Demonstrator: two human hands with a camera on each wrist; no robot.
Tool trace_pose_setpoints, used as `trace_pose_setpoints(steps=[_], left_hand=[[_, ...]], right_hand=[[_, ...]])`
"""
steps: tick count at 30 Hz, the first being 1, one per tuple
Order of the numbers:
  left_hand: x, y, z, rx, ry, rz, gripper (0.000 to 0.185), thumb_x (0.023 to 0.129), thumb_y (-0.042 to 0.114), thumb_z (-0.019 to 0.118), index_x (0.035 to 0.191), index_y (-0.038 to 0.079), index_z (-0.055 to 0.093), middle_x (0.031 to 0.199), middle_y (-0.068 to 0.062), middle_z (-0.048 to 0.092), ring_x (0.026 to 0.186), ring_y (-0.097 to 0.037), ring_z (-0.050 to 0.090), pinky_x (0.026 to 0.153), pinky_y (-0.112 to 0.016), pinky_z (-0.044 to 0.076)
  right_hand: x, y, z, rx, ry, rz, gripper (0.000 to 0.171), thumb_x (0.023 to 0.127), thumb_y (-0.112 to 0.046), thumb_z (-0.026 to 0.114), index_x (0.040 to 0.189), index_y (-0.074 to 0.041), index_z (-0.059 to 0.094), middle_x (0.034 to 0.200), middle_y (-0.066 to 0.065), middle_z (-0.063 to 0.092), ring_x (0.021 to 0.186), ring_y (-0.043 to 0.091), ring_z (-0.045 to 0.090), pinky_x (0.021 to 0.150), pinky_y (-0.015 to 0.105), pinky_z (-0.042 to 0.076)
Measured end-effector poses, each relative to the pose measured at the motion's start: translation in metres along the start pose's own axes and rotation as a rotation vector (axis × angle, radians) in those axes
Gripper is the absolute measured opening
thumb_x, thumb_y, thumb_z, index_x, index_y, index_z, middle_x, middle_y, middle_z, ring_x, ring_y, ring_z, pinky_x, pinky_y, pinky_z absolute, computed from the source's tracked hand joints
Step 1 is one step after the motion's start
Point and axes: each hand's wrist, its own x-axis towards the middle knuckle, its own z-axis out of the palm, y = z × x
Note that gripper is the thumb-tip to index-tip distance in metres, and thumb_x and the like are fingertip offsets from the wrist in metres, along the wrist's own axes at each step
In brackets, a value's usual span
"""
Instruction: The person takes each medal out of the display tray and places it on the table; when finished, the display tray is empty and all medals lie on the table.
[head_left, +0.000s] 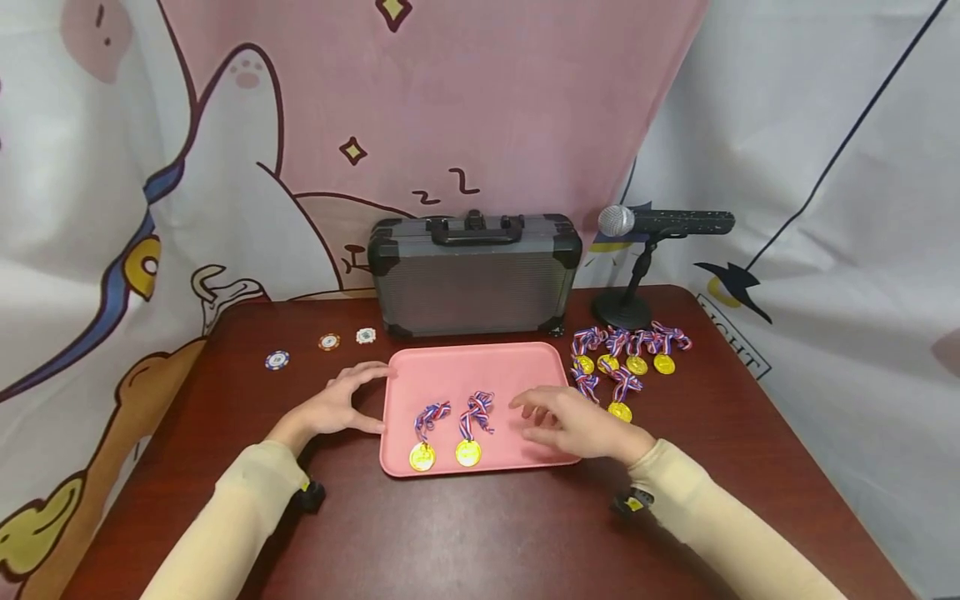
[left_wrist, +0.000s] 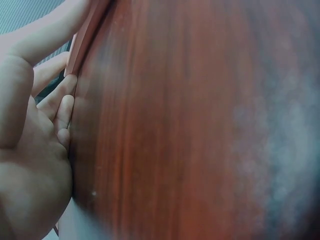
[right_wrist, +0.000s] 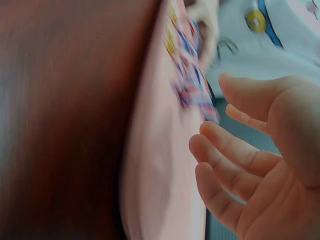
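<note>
A pink tray [head_left: 480,362] lies on the dark red table [head_left: 465,533] and holds two gold medals [head_left: 422,455] [head_left: 468,451] with striped ribbons. My left hand [head_left: 341,404] rests at the tray's left edge, fingers against the rim [left_wrist: 80,47]. My right hand [head_left: 573,423] hovers over the tray's right part with fingers spread and relaxed [right_wrist: 235,165], holding nothing. Several more medals [head_left: 630,354] lie on the table right of the tray.
A grey hard case [head_left: 474,275] stands behind the tray. A microphone on a stand [head_left: 645,242] is at the back right. Three poker chips [head_left: 328,342] lie at the back left. A printed cloth hangs behind.
</note>
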Motion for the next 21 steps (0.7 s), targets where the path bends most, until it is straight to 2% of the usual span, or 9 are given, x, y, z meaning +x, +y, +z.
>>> trace_pose_setpoints(steps=[5, 10, 16, 21], left_hand=[[0.0, -0.001, 0.0, -0.003, 0.003, 0.005, 0.091, 0.075, 0.037, 0.096, 0.153, 0.021, 0.053, 0.164, -0.012, 0.039, 0.15, -0.044, 0.023, 0.113, -0.077, 0.009], [0.002, -0.001, -0.001, -0.013, 0.004, 0.014, 0.09, 0.075, 0.034, 0.096, 0.153, 0.019, 0.054, 0.163, -0.013, 0.039, 0.15, -0.045, 0.023, 0.113, -0.078, 0.008], [0.003, 0.001, -0.002, -0.013, -0.001, 0.017, 0.089, 0.075, 0.034, 0.096, 0.153, 0.02, 0.054, 0.163, -0.012, 0.038, 0.15, -0.045, 0.022, 0.113, -0.078, 0.007], [0.001, -0.001, 0.0, -0.021, -0.003, 0.014, 0.09, 0.076, 0.035, 0.095, 0.153, 0.021, 0.053, 0.164, -0.012, 0.038, 0.15, -0.045, 0.022, 0.113, -0.078, 0.007]], right_hand=[[0.021, -0.019, 0.027, -0.03, -0.101, -0.071, 0.042, 0.096, -0.016, 0.079, 0.135, -0.006, 0.068, 0.105, 0.005, 0.071, 0.084, 0.011, 0.067, 0.077, 0.026, 0.058], [0.033, -0.028, 0.043, -0.144, -0.123, -0.105, 0.043, 0.098, -0.021, 0.077, 0.138, -0.01, 0.067, 0.098, 0.002, 0.067, 0.084, 0.012, 0.064, 0.076, 0.022, 0.053], [0.039, -0.032, 0.055, -0.291, -0.117, -0.066, 0.033, 0.098, -0.03, 0.077, 0.128, -0.019, 0.072, 0.087, -0.004, 0.057, 0.078, 0.007, 0.049, 0.064, 0.021, 0.041], [0.04, -0.035, 0.06, -0.297, -0.117, -0.009, 0.021, 0.097, -0.031, 0.078, 0.116, -0.023, 0.074, 0.086, -0.007, 0.052, 0.077, 0.006, 0.046, 0.062, 0.022, 0.04]])
